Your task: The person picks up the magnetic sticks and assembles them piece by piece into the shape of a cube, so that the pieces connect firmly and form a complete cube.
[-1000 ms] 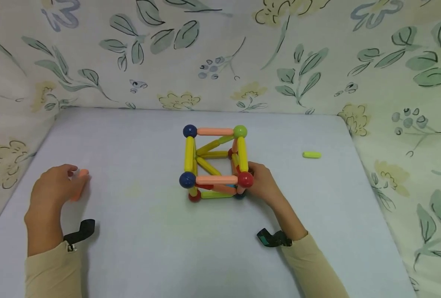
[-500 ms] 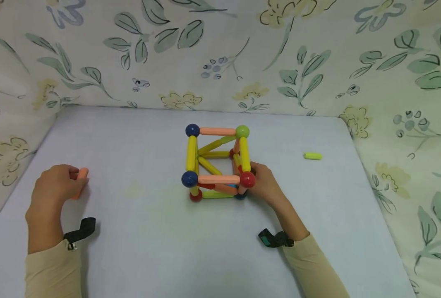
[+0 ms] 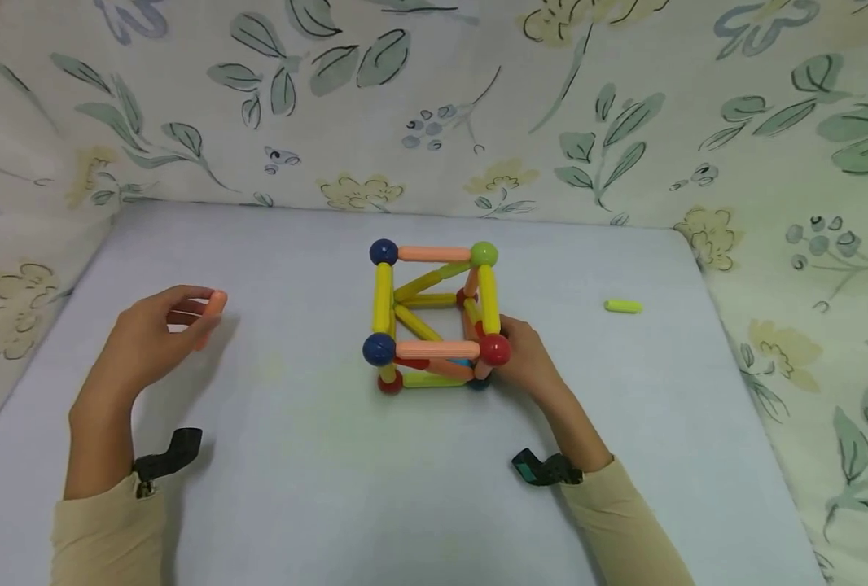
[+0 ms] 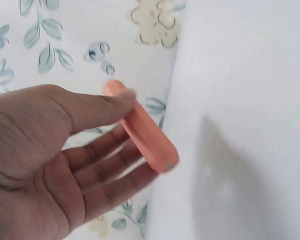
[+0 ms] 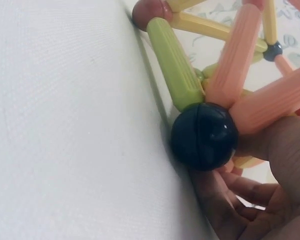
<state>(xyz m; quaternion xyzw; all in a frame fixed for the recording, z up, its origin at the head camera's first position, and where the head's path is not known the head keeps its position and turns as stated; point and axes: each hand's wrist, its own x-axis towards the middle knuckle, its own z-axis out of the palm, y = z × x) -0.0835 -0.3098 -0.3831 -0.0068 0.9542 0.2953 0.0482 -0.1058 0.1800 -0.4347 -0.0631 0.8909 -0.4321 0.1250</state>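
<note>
My left hand [image 3: 148, 338] pinches an orange magnetic stick [image 4: 145, 130] between thumb and fingers, held up over the left part of the table. A cube-like frame [image 3: 437, 350] of magnetic sticks and balls stands in the middle, with blue, green and red balls at its upper corners. Slanting yellow sticks cross its far and left inner part. At its lower right corner my right hand [image 3: 528, 358] grips the frame beside a dark blue ball [image 5: 204, 136]. In the right wrist view, a green stick [image 5: 175, 65] and two orange ones meet at this ball; my fingers curl behind it.
A short yellow-green stick [image 3: 623, 306] lies on the white table [image 3: 317, 472] to the right of the frame. Cloth with a leaf and flower print [image 3: 361, 130] rises behind the table's back edge and along both sides.
My left hand has lifted the orange stick from the table and brought it to the right and farther from me. The right hand stays at the frame's corner.
</note>
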